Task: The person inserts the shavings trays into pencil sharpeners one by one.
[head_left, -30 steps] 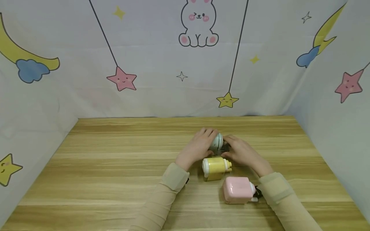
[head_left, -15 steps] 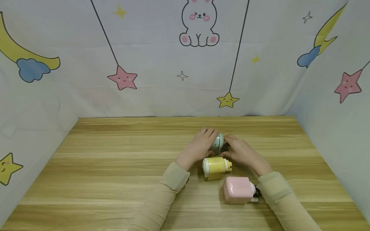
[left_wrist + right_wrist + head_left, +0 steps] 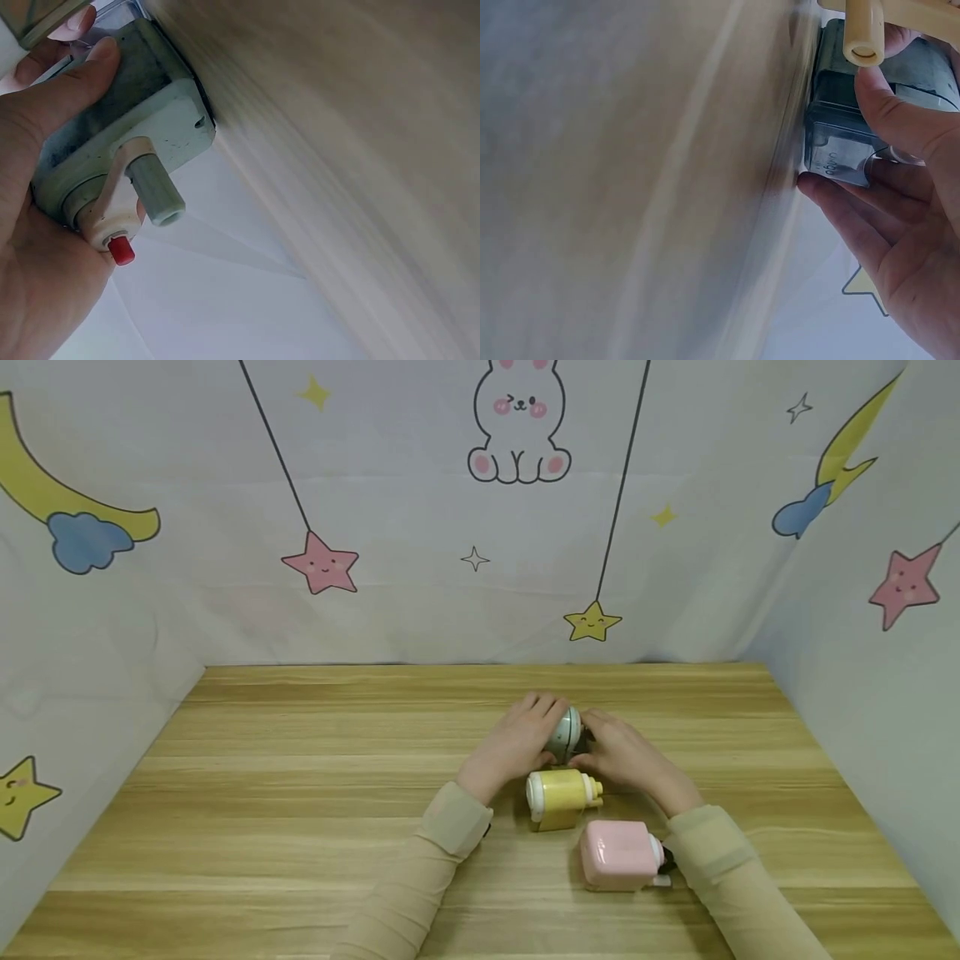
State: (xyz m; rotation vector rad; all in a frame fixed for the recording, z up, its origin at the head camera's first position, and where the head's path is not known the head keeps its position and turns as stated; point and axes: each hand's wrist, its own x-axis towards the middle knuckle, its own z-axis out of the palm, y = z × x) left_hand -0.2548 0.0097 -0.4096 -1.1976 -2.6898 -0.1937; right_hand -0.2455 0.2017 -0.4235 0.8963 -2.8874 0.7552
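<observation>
A mint-green hand-crank pencil sharpener lies on the table between my two hands. My left hand grips its crank end, thumb along the dark side; the crank handle and a red tip show in the left wrist view. At the opposite end, my right hand holds the sharpener with the thumb on its side and fingers around the clear part. Most of the front end is hidden by the right fingers in the head view.
Nearer to me, a yellow sharpener lies just below the hands. A pink sharpener with a black clip lies beside the right sleeve. A printed cloth rises behind the wooden table and along both sides.
My right hand has shifted very slightly left, closer against the mint-green sharpener. The left hand and the other sharpeners keep their places.
</observation>
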